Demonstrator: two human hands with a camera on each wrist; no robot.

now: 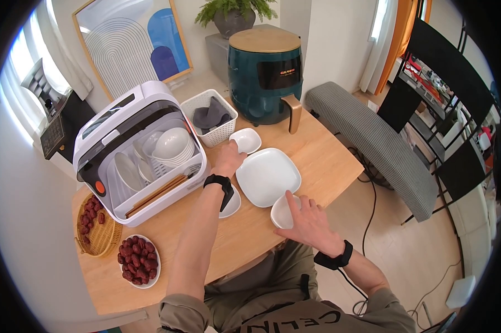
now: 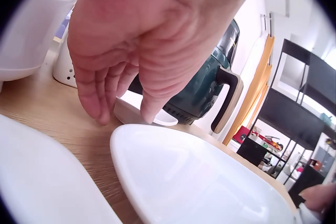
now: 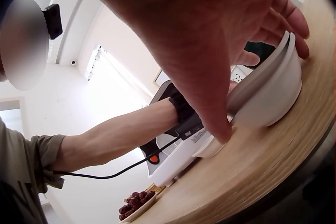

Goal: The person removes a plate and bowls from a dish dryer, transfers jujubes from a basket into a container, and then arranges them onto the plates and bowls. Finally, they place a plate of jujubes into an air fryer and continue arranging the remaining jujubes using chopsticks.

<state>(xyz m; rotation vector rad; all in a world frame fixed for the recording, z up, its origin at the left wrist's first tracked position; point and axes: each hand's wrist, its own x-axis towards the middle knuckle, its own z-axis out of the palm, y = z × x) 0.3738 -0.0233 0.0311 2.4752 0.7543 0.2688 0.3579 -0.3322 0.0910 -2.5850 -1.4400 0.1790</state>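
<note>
My left hand (image 1: 230, 159) is at the near left corner of a small white square bowl (image 1: 246, 140), holding it. In the left wrist view its thumb overlaps the bowl's front wall, with the fingertips at its left side. My right hand (image 1: 311, 223) grips a white bowl (image 1: 282, 213) near the table's front edge. Its thumb is at the near side and its fingers reach over the far rim in the right wrist view. Between the hands lies a white square plate (image 1: 268, 176). Another white dish (image 1: 232, 204) sits partly hidden under my left wrist.
A white dish cabinet (image 1: 167, 202) with bowls, plates and chopsticks stands at left. Behind are a white basket (image 1: 221, 130) with dark cloth and a green air fryer (image 1: 264, 94). Red dates (image 1: 138, 260) on a plate and a wicker tray (image 1: 109, 238) are at front left.
</note>
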